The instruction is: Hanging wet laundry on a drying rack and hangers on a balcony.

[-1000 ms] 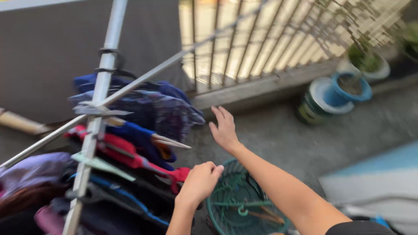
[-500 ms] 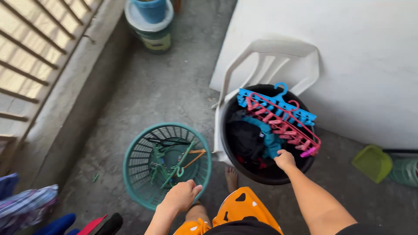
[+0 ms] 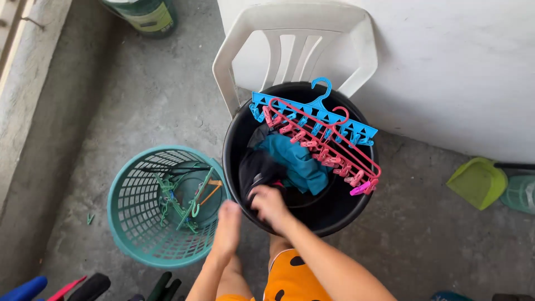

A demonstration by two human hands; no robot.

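My right hand (image 3: 268, 204) reaches forward and down, fingers curled, forearm running back toward my body. My left hand (image 3: 227, 226) hangs just beside it, to its left and slightly nearer me, blurred, fingers pointing forward.

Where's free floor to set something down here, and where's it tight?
Bare concrete lies left of the chair, between the ledge and the green basket, and right of the black tub up to the dustpan. Crowded: the tub, with clothes, clip hangers and the right hand; the left hand fills the basket-tub gap.
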